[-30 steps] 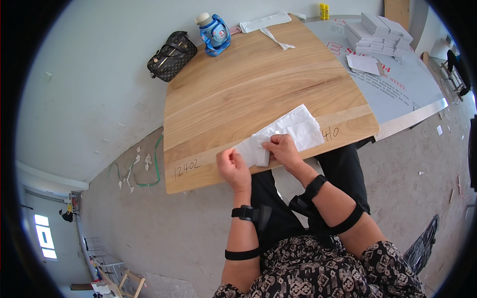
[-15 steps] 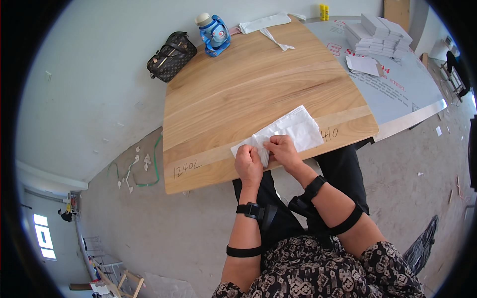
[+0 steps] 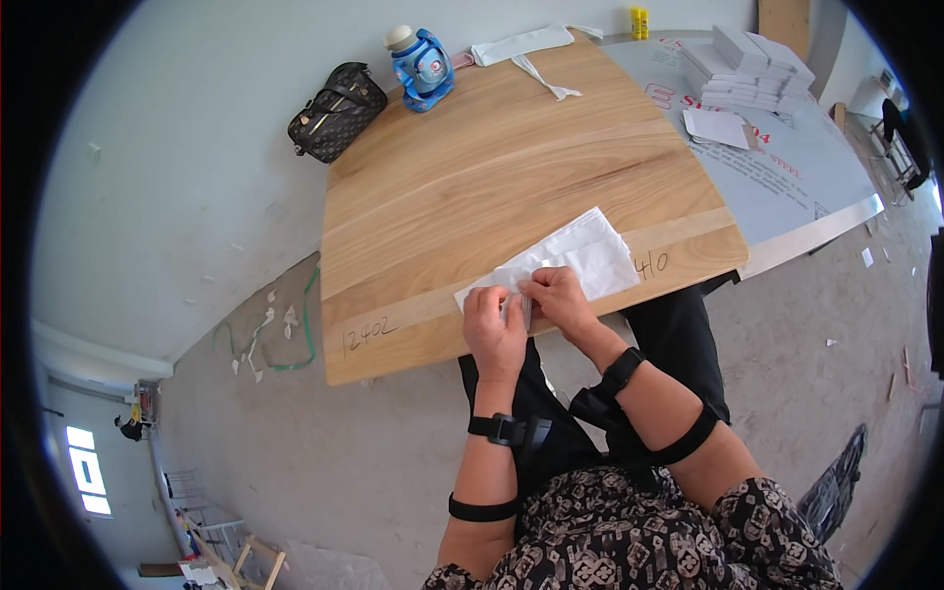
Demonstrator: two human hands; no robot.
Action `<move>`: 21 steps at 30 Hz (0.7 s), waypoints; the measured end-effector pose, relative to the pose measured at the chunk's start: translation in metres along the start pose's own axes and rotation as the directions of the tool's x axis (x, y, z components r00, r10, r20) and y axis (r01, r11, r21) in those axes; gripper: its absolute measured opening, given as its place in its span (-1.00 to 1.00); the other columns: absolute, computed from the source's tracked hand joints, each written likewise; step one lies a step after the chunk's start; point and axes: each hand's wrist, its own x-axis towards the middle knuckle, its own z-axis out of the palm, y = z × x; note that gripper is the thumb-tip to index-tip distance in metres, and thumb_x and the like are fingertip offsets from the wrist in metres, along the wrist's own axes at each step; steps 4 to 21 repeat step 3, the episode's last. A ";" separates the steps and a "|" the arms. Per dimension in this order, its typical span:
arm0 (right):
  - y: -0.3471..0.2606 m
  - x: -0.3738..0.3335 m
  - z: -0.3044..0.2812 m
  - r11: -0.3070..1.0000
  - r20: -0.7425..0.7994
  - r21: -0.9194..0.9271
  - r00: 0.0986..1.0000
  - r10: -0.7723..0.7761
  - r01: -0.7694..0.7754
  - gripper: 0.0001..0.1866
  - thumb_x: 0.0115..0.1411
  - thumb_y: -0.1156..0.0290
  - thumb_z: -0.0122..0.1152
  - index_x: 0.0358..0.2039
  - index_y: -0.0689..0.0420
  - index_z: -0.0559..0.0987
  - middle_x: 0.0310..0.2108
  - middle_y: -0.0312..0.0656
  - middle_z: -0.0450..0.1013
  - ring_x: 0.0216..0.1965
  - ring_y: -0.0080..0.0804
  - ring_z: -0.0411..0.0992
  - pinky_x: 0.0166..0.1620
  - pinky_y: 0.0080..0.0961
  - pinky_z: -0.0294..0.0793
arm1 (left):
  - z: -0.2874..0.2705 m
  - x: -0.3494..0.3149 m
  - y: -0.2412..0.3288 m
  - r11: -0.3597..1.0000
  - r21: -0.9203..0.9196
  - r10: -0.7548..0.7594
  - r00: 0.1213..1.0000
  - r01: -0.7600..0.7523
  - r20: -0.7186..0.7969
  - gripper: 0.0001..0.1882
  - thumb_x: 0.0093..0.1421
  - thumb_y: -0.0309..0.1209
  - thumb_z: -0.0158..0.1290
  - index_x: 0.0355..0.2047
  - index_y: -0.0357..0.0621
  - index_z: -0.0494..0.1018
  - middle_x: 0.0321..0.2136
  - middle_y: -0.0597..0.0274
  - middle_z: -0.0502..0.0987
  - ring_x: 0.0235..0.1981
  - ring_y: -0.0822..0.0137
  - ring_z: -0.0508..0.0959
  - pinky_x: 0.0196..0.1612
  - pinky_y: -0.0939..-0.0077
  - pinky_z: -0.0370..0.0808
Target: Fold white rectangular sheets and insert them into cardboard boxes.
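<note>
A layered stack of thin white sheets (image 3: 598,264), paper or cloth, lies at a slant near the front edge of the wooden table (image 3: 472,197). Over its left end my left hand (image 3: 495,332) is closed, its thumb and fingers pinching a folded, pleated white sheet (image 3: 514,307). My right hand (image 3: 557,298) pinches the same folded part from the right, thumb and forefinger together. The fingertips of both hands nearly meet. Part of the fold is hidden beneath the hands.
A dark handbag (image 3: 337,111) and a blue bottle (image 3: 421,69) with a strap stand at the far left. White strips (image 3: 521,44) lie along the back. At right, a metal-topped table (image 3: 733,187) bears stacked white boxes (image 3: 752,71), paper sheets (image 3: 718,128) and yellow tubes (image 3: 639,24).
My left hand has turned slightly and its fingers have loosened a little, with the thumb now showing along the fold. The right hand stays nearly in place.
</note>
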 end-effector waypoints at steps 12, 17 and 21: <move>0.001 -0.001 0.002 0.998 -0.004 0.056 0.999 0.036 -0.035 -0.75 0.20 0.40 0.21 -0.58 0.23 0.49 -0.60 -0.39 0.38 -0.57 -0.66 0.36 -0.49 -0.59 0.49 | 0.007 -0.006 -0.014 0.968 -0.050 -0.238 0.961 0.247 0.139 -0.85 0.04 -0.52 0.16 -0.38 -0.19 0.42 -0.42 0.09 0.44 -0.32 0.07 0.47 -0.23 0.24 0.42; 0.001 -0.001 0.002 0.998 -0.004 0.056 0.999 0.036 -0.035 -0.75 0.20 0.40 0.21 -0.58 0.23 0.49 -0.60 -0.39 0.38 -0.57 -0.66 0.36 -0.49 -0.59 0.49 | 0.007 -0.006 -0.014 0.968 -0.050 -0.238 0.961 0.247 0.139 -0.85 0.04 -0.52 0.16 -0.38 -0.19 0.42 -0.42 0.09 0.44 -0.32 0.07 0.47 -0.23 0.24 0.42; 0.001 -0.001 0.002 0.998 -0.004 0.056 0.999 0.036 -0.035 -0.75 0.20 0.40 0.21 -0.58 0.23 0.49 -0.60 -0.39 0.38 -0.57 -0.66 0.36 -0.49 -0.59 0.49 | 0.007 -0.006 -0.014 0.968 -0.050 -0.238 0.961 0.247 0.139 -0.85 0.04 -0.52 0.16 -0.38 -0.19 0.42 -0.42 0.09 0.44 -0.32 0.07 0.47 -0.23 0.24 0.42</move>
